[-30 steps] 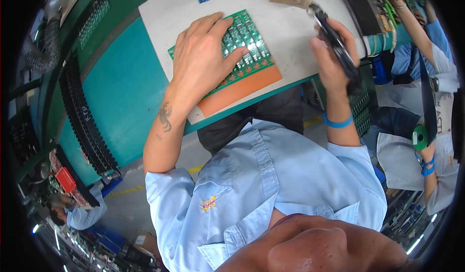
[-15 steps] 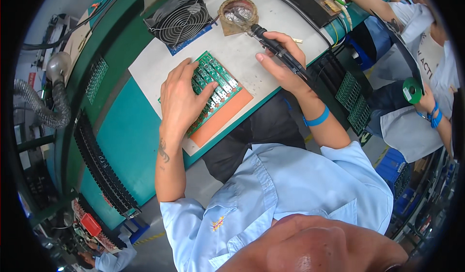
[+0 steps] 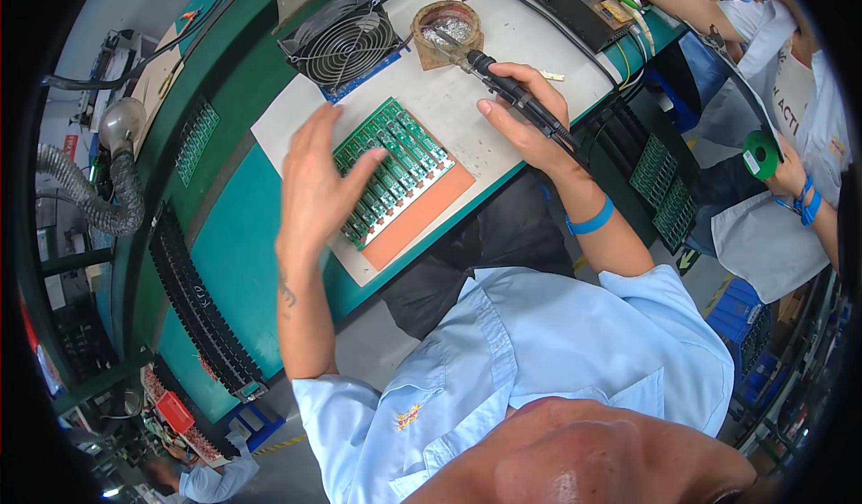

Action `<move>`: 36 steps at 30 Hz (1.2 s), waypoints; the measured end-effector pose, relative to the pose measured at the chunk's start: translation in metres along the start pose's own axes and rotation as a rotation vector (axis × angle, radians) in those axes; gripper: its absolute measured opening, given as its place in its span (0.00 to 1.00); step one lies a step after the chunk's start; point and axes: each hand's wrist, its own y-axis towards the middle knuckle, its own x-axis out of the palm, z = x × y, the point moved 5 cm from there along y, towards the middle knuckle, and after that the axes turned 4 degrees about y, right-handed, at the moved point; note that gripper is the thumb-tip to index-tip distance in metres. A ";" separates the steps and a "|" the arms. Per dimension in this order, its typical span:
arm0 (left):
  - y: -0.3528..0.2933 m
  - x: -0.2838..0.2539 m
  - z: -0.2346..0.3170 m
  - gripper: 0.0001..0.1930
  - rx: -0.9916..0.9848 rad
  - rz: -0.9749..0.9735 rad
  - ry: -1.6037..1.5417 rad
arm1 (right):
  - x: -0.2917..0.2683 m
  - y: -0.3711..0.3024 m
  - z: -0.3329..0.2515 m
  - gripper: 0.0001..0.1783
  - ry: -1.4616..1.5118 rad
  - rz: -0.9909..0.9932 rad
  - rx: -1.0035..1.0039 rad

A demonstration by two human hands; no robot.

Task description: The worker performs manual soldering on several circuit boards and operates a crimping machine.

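My right hand [image 3: 536,140] is closed around the black handle of a soldering iron [image 3: 514,92]. The iron's tip end reaches over a round brownish pot [image 3: 420,21] with shiny silvery scraps inside. Nearer to me lies a green panel of several circuit board strips [image 3: 395,167] on an orange-brown pad [image 3: 431,206]. My left hand [image 3: 312,181] hovers at the panel's left side, fingers stretched and thumb apart, holding nothing. Its thumb overlaps the panel in view; I cannot tell whether it touches.
A black fan with a wire guard [image 3: 346,48] stands behind the panel. Right of the pot is a black box [image 3: 575,5] with cables. A black slotted rack [image 3: 202,302] and a flexible hose [image 3: 126,198] are at left. A co-worker holds a green spool [image 3: 761,154] at right.
My left hand has lifted off the panel and moved left, uncovering more of it. My right hand keeps the soldering iron over the pot.
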 end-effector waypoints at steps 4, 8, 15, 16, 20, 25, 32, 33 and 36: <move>0.008 -0.017 -0.052 0.36 -0.050 0.026 0.010 | -0.001 -0.001 0.000 0.22 0.002 0.026 -0.013; 0.017 -0.020 -0.163 0.38 -0.265 0.082 0.090 | 0.000 0.002 0.001 0.21 0.005 0.041 -0.034; 0.014 -0.040 -0.367 0.54 -0.683 0.338 0.483 | 0.002 0.002 0.001 0.20 -0.011 0.034 -0.103; 0.022 -0.040 -0.371 0.54 -0.674 0.333 0.477 | 0.001 0.003 0.003 0.20 -0.021 0.041 -0.100; 0.036 -0.037 -0.390 0.57 -0.788 0.214 0.374 | -0.006 0.001 0.004 0.20 -0.027 0.062 -0.082; 0.042 -0.033 -0.412 0.57 -0.778 0.188 0.384 | 0.001 0.004 0.002 0.20 -0.023 0.043 -0.120; 0.042 -0.021 -0.431 0.57 -0.756 0.140 0.415 | 0.000 0.003 0.001 0.20 -0.048 0.056 -0.097; 0.045 -0.021 -0.432 0.57 -0.748 0.136 0.423 | -0.001 0.003 0.001 0.20 -0.053 0.061 -0.100; 0.054 -0.017 -0.436 0.57 -0.728 0.126 0.430 | -0.002 0.001 0.001 0.20 -0.070 0.073 -0.107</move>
